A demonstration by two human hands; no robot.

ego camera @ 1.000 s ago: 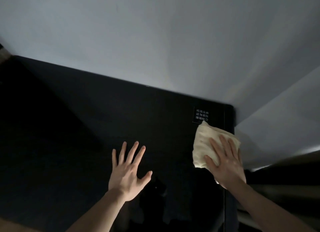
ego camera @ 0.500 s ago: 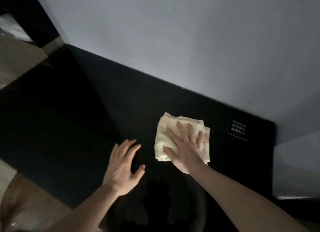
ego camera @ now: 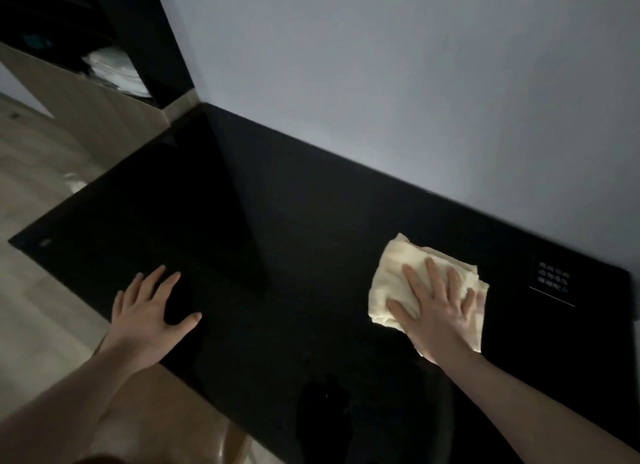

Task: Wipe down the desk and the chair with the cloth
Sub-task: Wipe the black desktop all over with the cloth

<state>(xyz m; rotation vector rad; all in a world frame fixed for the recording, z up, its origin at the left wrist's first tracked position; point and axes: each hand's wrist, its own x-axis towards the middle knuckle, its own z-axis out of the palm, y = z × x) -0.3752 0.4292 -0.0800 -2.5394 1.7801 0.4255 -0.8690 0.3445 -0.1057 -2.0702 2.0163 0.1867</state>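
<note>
A: Desk [ego camera: 311, 242] noted: black, glossy top, set against a pale wall [ego camera: 398, 82]. Light is dim.

B: Cloth position?

A: The cream cloth [ego camera: 391, 276] is seen lying crumpled on the right part of the desk top, near the back edge. It is pressed down by the right hand [ego camera: 436, 311], which is laid flat on it with the fingers [ego camera: 431, 273] straight and spread. Nothing is gripped; the cloth is only covered and pushed against the surface.

B: The other hand?

A: The left hand [ego camera: 149, 318] is placed flat on the desk near its front edge, well apart from the cloth. Fingers are straight and fanned, thumb out to the side. Nothing is held.

B: Anything else logged?

A: A small label with white characters [ego camera: 553, 280] is fixed on the desk top just to the right of the cloth, not touched by it; the print cannot be read. Pale wood flooring [ego camera: 38, 172] is seen to the left of the desk. A dark shelf unit [ego camera: 145, 41] stands at upper left, with something white [ego camera: 117, 72] stored in it; it cannot be made out. A brown rounded surface [ego camera: 180, 425] is seen below the front edge of the desk, possibly the chair seat, but it cannot be told.
</note>
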